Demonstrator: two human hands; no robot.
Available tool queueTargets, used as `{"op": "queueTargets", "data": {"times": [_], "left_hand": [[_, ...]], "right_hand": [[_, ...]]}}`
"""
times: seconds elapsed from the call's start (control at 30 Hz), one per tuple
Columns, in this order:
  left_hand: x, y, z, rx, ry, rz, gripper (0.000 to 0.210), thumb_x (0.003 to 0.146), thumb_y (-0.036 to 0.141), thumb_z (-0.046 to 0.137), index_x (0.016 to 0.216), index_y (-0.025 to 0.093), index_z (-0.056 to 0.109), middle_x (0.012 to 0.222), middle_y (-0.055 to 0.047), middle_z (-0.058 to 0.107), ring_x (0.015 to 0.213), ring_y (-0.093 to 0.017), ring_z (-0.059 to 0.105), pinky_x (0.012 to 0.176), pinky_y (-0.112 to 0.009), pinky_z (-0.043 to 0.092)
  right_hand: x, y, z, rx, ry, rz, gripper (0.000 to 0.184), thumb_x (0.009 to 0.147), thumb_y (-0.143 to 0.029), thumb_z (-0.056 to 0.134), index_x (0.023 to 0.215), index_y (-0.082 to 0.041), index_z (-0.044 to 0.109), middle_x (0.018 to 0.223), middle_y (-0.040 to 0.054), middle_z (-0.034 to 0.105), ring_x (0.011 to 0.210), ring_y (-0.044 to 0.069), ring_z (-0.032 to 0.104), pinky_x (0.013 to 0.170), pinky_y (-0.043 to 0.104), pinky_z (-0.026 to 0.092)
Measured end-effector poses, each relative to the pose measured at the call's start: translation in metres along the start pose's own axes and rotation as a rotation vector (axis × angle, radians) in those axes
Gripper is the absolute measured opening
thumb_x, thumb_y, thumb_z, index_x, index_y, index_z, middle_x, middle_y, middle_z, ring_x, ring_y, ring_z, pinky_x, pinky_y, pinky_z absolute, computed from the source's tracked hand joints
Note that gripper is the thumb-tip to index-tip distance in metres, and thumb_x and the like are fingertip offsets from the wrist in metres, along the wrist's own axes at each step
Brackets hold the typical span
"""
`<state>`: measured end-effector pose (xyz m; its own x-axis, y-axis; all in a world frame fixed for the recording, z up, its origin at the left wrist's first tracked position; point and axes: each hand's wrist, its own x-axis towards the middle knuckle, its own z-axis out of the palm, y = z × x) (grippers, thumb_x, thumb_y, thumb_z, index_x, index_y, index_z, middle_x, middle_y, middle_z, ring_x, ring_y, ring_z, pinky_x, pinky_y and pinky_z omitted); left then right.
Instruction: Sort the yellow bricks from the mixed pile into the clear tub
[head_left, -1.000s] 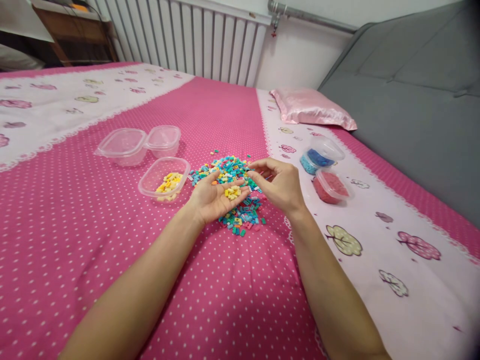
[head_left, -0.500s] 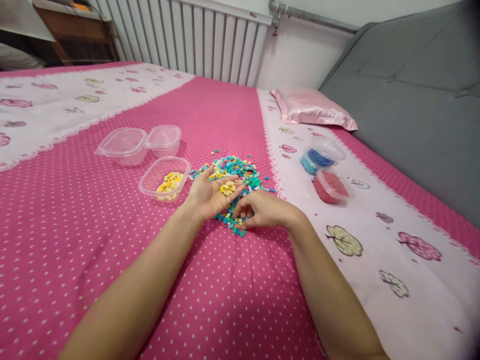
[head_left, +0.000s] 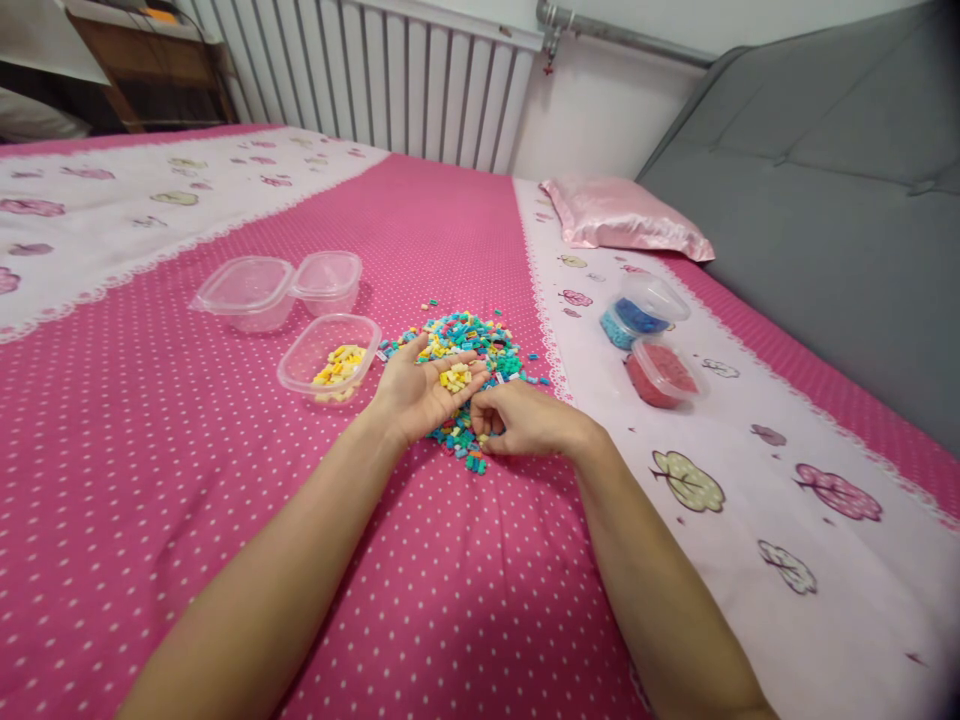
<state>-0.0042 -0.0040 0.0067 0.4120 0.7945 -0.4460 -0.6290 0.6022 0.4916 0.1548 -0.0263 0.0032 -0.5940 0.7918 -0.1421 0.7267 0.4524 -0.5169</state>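
Observation:
My left hand [head_left: 416,395] lies palm up over the near left of a pile of small building bricks [head_left: 506,355], mostly teal and blue with some yellow and white. Several yellow bricks [head_left: 455,377] rest on its outstretched fingers. My right hand [head_left: 517,418] is at the near right edge of the pile, fingers curled in and thumb brought against them in a pinch. A small yellow brick [head_left: 484,438] shows at these fingertips. Left of the pile stands a clear plastic container [head_left: 289,375] with yellow bricks [head_left: 341,368] inside.
Two clear containers [head_left: 247,290] stand behind at left. On the right, one container holds blue bricks [head_left: 639,315] and another holds red bricks [head_left: 664,375]. A pink pillow [head_left: 626,215] lies near the grey headboard [head_left: 810,170]. A radiator [head_left: 375,80] lines the wall behind the bed.
My right hand's fingers have closed together into a pinch at the pile's near edge. My left hand and its yellow bricks have stayed in place.

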Motion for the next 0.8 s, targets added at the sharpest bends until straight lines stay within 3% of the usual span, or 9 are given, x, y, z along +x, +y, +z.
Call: {"op": "queueTargets", "data": {"times": [0.27, 0.5, 0.63, 0.73, 0.8], "left_hand": [[-0.001, 0.000, 0.000, 0.011, 0.005, 0.007, 0.058, 0.094, 0.044, 0.031, 0.126, -0.002, 0.046, 0.084, -0.017, 0.064, 0.077, -0.022, 0.066, 0.068, -0.027, 0.057], [0.000, 0.000, 0.000, -0.003, 0.004, -0.001, 0.055, 0.094, 0.044, 0.030, 0.124, 0.001, 0.047, 0.086, -0.016, 0.064, 0.072, -0.020, 0.065, 0.068, -0.028, 0.057], [-0.001, 0.001, -0.002, 0.000, -0.007, -0.001, 0.055, 0.095, 0.043, 0.029, 0.124, 0.000, 0.046, 0.081, -0.014, 0.062, 0.070, -0.019, 0.065, 0.067, -0.027, 0.057], [-0.001, 0.002, -0.004, 0.012, -0.031, -0.002, 0.055, 0.095, 0.042, 0.027, 0.122, -0.001, 0.047, 0.078, -0.014, 0.061, 0.066, -0.018, 0.064, 0.062, -0.026, 0.056], [0.000, 0.002, -0.005, 0.021, -0.050, -0.009, 0.055, 0.095, 0.043, 0.027, 0.120, -0.001, 0.048, 0.077, -0.014, 0.061, 0.064, -0.018, 0.064, 0.062, -0.026, 0.056]], "right_hand": [[0.000, 0.001, 0.000, 0.082, -0.024, 0.019, 0.015, 0.064, -0.003, 0.063, 0.073, -0.015, 0.062, 0.065, -0.0031, 0.061, 0.059, 0.008, 0.055, 0.058, 0.018, 0.041], [0.001, 0.004, 0.001, 0.101, -0.039, 0.033, 0.019, 0.065, -0.004, 0.062, 0.079, -0.014, 0.069, 0.063, -0.0010, 0.066, 0.058, 0.010, 0.061, 0.059, 0.020, 0.044], [-0.003, 0.003, -0.005, 0.215, -0.014, -0.003, 0.016, 0.067, -0.007, 0.062, 0.080, -0.014, 0.068, 0.062, -0.0022, 0.064, 0.057, 0.009, 0.059, 0.057, 0.020, 0.045], [-0.007, 0.002, -0.012, 0.367, 0.085, -0.086, 0.013, 0.070, -0.014, 0.063, 0.082, -0.014, 0.068, 0.066, -0.0010, 0.064, 0.060, 0.009, 0.057, 0.058, 0.021, 0.046], [-0.009, 0.001, -0.017, 0.412, 0.248, -0.126, 0.014, 0.071, -0.018, 0.065, 0.084, -0.014, 0.068, 0.070, 0.0002, 0.065, 0.062, 0.009, 0.057, 0.059, 0.022, 0.046]]}}
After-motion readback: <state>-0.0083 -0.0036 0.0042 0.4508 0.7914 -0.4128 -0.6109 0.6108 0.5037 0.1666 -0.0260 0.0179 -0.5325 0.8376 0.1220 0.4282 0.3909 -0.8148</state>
